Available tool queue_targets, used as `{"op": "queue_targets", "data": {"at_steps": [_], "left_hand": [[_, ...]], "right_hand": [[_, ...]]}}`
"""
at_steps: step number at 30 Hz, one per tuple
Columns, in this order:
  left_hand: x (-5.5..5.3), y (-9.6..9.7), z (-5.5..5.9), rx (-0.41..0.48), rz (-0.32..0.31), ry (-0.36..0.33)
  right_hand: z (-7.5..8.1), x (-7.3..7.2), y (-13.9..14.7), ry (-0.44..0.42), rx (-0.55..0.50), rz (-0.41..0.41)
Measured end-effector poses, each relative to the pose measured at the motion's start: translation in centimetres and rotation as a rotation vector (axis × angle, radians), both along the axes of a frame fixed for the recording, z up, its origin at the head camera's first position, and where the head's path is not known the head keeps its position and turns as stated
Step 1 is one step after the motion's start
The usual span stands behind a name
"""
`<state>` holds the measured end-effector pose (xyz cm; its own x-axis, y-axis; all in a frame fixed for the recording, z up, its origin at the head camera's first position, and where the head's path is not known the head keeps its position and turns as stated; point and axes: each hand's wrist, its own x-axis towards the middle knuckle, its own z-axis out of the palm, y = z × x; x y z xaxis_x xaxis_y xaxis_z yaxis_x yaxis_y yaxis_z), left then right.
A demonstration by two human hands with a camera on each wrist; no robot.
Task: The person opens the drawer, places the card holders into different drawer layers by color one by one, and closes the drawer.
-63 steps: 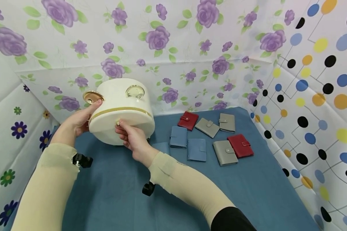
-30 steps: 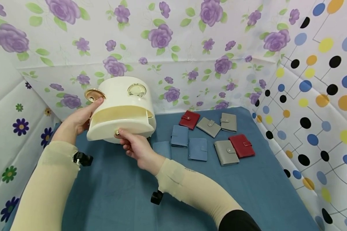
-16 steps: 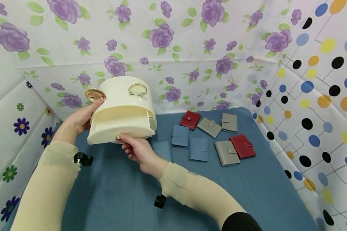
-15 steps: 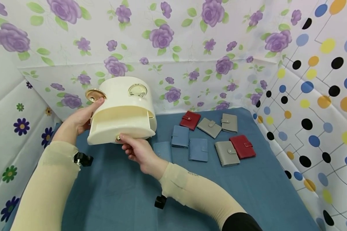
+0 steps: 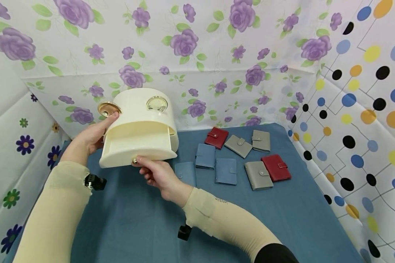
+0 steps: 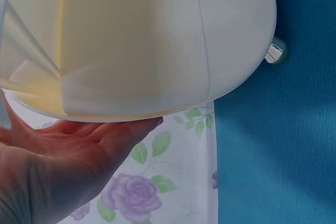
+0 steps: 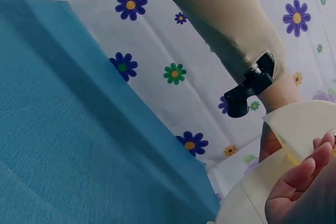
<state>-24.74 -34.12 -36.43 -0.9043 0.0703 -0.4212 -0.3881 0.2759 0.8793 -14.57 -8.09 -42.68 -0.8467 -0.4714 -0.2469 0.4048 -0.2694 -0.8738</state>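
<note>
A cream, rounded box (image 5: 141, 100) with two gold rings on top stands tilted on the blue cloth, its curved-front drawer (image 5: 145, 153) pulled out. Inside, the drawer (image 5: 141, 137) shows a bare cream floor. My right hand (image 5: 164, 179) pinches the small gold knob (image 5: 135, 160) between thumb and fingers. My left hand (image 5: 90, 137) lies along the box's left side, below a gold ring (image 5: 108, 108). In the left wrist view, the left hand's fingers (image 6: 121, 140) rest fairly straight against the cream wall (image 6: 131, 51). In the right wrist view, only part of the right hand (image 7: 307, 182) shows.
Right of the box lie several small snap wallets: blue ones (image 5: 226, 171), grey ones (image 5: 258, 175) and red ones (image 5: 276, 167). One blue wallet (image 5: 185, 172) is close to my right hand. Floral cloth (image 5: 197, 44) hangs behind; a dotted cloth (image 5: 358, 109) stands at right.
The drawer has slid out from its closed position toward me and down, with my right hand on its knob. My left hand has stayed at the box's side. The wallets lie as before.
</note>
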Motion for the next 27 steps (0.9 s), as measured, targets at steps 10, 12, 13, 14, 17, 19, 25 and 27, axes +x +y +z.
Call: {"op": "queue_targets", "data": {"at_steps": [10,12,13,14,17,19,25,27], "left_hand": [[0.0,-0.02,0.03,-0.001,-0.006,0.0],[0.01,0.03,0.05,0.002,-0.004,0.0],[0.0,0.05,0.05,0.003,-0.002,0.0],[0.01,0.07,0.06,0.005,0.0,-0.001],[-0.02,0.06,0.07,0.008,0.003,-0.002],[-0.06,0.02,0.02,0.012,0.006,-0.005],[-0.15,-0.1,-0.09,0.016,0.004,-0.013],[-0.12,-0.13,-0.13,0.015,0.004,-0.012]], "right_hand": [[-0.05,0.16,0.09,0.004,0.009,0.013],[-0.03,0.27,0.15,0.013,0.008,0.015],[-0.02,0.31,0.16,0.016,0.007,0.015],[-0.02,0.34,0.17,0.02,0.006,0.015],[-0.01,0.36,0.19,0.029,0.006,0.02],[-0.06,0.33,0.19,0.035,0.007,0.022],[-0.19,0.36,0.21,0.046,0.003,0.026],[-0.2,0.41,0.22,0.049,0.002,0.028]]}}
